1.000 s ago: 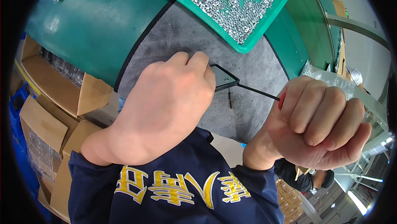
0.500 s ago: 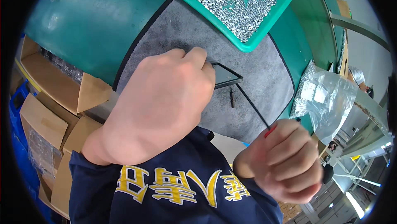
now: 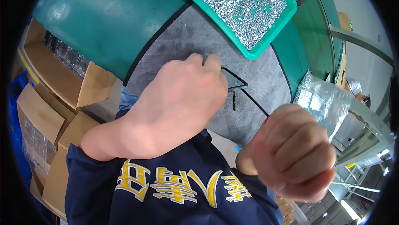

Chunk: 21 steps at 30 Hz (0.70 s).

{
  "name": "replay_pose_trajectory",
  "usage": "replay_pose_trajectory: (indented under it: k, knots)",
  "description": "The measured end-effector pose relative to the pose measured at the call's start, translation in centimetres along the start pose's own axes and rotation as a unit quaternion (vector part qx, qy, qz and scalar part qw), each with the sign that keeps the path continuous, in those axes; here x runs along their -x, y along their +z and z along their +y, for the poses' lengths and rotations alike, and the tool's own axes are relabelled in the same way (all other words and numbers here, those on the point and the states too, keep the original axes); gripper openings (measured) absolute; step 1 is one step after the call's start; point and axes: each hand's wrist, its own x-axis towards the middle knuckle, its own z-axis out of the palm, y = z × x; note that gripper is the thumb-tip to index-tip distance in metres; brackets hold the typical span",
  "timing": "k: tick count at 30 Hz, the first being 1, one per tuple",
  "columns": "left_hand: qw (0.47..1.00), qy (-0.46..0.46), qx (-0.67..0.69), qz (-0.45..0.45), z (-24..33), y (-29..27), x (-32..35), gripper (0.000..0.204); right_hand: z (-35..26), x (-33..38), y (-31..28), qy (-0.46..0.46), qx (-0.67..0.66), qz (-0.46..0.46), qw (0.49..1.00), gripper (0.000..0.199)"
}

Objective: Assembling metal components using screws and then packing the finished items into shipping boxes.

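My left hand (image 3: 183,90) is closed around a flat piece with a black frame and a grey panel (image 3: 235,82); only its right corner shows past my fingers. My right hand (image 3: 295,152) is wrapped in a fist around a screwdriver (image 3: 256,103). Its long dark shaft slants up to the framed piece's corner, and a bit of red shows where it enters the fist. Whether the tip touches the piece or passes behind it, I cannot tell. Just below that corner, a small thin dark object (image 3: 234,101) lies on the grey cloth (image 3: 178,34).
A green tray (image 3: 216,16) heaped with small shiny metal parts stands on the cloth's far edge. To the right lies a clear plastic bag (image 3: 328,100) with similar parts. Open cardboard boxes (image 3: 97,86) stand at the left. Another person (image 3: 354,87) appears far right.
My right fist has turned and shifted slightly right. My left hand still holds the framed piece. Tray, cloth and boxes appear shifted slightly in the picture.
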Motion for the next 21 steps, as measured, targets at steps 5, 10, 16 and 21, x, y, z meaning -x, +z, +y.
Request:
replay_pose_trajectory:
  k: [5,10,16,21]
  knots:
    - [1.000,0.024,-0.007,0.010,0.1,-0.6,-0.1,0.020,-1.2,-0.5,-1.6,0.055,-0.005,-0.092,0.994,0.046]
    - [0.998,0.041,-0.013,0.046,-0.6,-0.5,-0.2,0.019,1.1,0.3,1.8,-0.146,0.008,-0.032,0.989,0.033]
    - [0.999,0.033,0.001,0.032,-0.2,-0.4,-0.5,0.031,-0.9,-0.5,1.1,-0.118,0.046,-0.063,0.990,0.034]
    - [0.999,0.032,-0.003,0.017,0.1,-0.3,-1.0,0.038,-0.4,-0.2,0.1,-0.106,0.012,-0.081,0.991,0.032]
